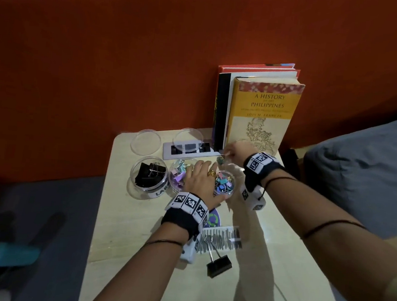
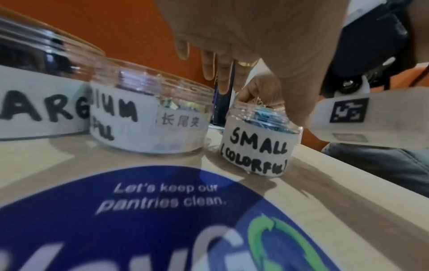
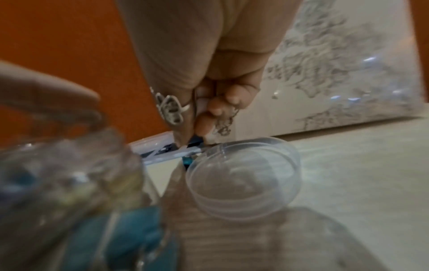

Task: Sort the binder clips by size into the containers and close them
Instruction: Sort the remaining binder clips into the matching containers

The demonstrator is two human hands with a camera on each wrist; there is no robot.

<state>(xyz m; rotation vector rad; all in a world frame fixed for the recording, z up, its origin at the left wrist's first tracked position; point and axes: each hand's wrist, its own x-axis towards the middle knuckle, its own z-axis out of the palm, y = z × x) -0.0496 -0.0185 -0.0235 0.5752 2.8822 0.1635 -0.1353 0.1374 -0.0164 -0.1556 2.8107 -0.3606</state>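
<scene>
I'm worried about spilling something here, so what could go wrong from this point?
The right hand pinches a small clip by its wire handle only; it could slip and drop outside the small jar. The left hand lies across the open jars, so the medium jar might get nudged. A large black clip sits loose near the left forearm and may be swept off the table.

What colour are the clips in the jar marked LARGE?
Black, with silver wire handles; the large jar shows them best in the head view.

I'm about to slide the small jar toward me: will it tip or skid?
Probably skids rather than tips: the small jar looks squat on a smooth table. Likely light, being clear plastic part filled with small clips. With no lid on, a jolt might spill some.
</scene>
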